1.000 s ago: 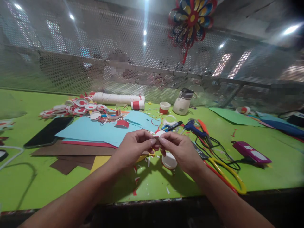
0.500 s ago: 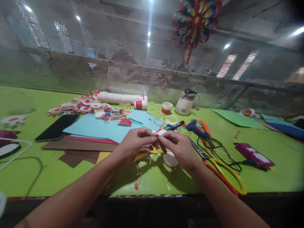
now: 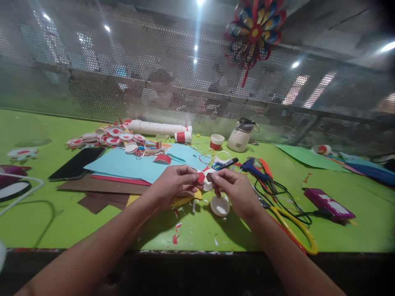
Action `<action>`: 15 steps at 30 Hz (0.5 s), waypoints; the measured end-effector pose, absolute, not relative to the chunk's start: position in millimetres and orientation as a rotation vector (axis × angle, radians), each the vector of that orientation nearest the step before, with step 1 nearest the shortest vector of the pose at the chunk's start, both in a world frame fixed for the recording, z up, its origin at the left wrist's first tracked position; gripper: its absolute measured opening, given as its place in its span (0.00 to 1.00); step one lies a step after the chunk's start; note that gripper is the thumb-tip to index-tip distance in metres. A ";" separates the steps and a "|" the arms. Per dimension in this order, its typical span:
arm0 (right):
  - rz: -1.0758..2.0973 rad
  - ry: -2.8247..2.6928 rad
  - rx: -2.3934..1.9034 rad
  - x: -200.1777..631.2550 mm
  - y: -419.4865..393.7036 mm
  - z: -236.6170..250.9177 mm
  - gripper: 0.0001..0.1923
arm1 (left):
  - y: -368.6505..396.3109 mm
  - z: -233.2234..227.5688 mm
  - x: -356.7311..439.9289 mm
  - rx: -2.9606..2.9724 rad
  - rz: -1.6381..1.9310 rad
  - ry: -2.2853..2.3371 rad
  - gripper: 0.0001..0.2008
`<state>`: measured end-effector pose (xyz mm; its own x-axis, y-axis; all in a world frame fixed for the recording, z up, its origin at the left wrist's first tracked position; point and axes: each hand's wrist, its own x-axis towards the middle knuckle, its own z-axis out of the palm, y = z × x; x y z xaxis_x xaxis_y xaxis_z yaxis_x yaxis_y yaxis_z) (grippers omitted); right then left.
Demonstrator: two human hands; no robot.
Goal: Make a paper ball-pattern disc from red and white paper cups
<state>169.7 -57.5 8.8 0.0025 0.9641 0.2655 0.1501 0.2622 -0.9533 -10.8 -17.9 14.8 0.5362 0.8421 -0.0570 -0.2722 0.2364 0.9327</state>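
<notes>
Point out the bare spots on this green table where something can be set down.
Bare green table: right of the yellow-handled scissors, before the purple case; also front left, between the brown paper and the near edge. Crowded: between the left hand and right hand with scraps, and around the cables.

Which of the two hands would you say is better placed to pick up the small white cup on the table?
Right, probably: the right hand hovers just above the white cup, while the left hand is farther off, pinching a red paper piece.

Red-and-white paper cup scrap [image 3: 202, 177]
Small, curled, red outside with a white edge; pinched in the air above the green table [image 3: 354, 234].
</notes>
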 end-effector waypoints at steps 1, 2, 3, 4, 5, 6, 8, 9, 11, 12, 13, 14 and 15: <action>0.891 -1.404 -1.139 172.4 -56.5 8.5 0.14 | -17.4 15.2 -11.6 1.062 0.837 0.651 0.08; 0.861 -1.400 -1.157 175.1 -55.3 8.2 0.14 | -17.1 15.8 -12.3 1.052 0.839 0.652 0.08; 0.832 -1.404 -1.175 177.5 -54.1 8.2 0.14 | -17.0 16.5 -12.9 1.043 0.845 0.645 0.08; 0.805 -1.416 -1.194 179.6 -52.9 8.3 0.15 | -17.0 17.3 -13.5 1.038 0.856 0.633 0.07; 0.778 -1.436 -1.215 181.2 -51.7 8.4 0.14 | -17.3 18.2 -14.1 1.038 0.864 0.620 0.07; 0.753 -1.464 -1.238 182.2 -50.7 8.6 0.14 | -17.6 19.0 -14.6 1.045 0.871 0.605 0.06; 0.700 -1.550 -1.293 182.1 -49.4 8.6 0.12 | -18.4 20.6 -15.7 1.069 0.866 0.576 0.06; 0.674 -1.606 -1.319 181.2 -49.0 8.3 0.10 | -18.7 21.1 -16.2 1.079 0.854 0.567 0.06; 0.625 -1.725 -1.356 178.4 -49.0 6.6 0.08 | -19.3 21.5 -17.0 1.092 0.834 0.547 0.07; 0.600 -1.780 -1.367 176.7 -49.2 5.2 0.07 | -19.6 21.6 -17.2 1.098 0.831 0.537 0.08; 0.575 -1.830 -1.374 175.2 -49.4 3.4 0.06 | -20.0 21.5 -17.3 1.106 0.832 0.529 0.09; 0.547 -1.875 -1.376 173.9 -49.6 1.4 0.06 | -20.6 21.6 -17.3 1.114 0.839 0.525 0.09; 0.520 -1.916 -1.373 172.8 -49.8 -0.8 0.06 | -21.4 21.8 -17.1 1.123 0.849 0.527 0.10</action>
<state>172.8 -49.8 -0.8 -0.1816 0.9319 0.3140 0.6450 0.3539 -0.6773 -17.1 -21.4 21.8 0.5883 0.8075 0.0438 -0.3195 0.1824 0.9299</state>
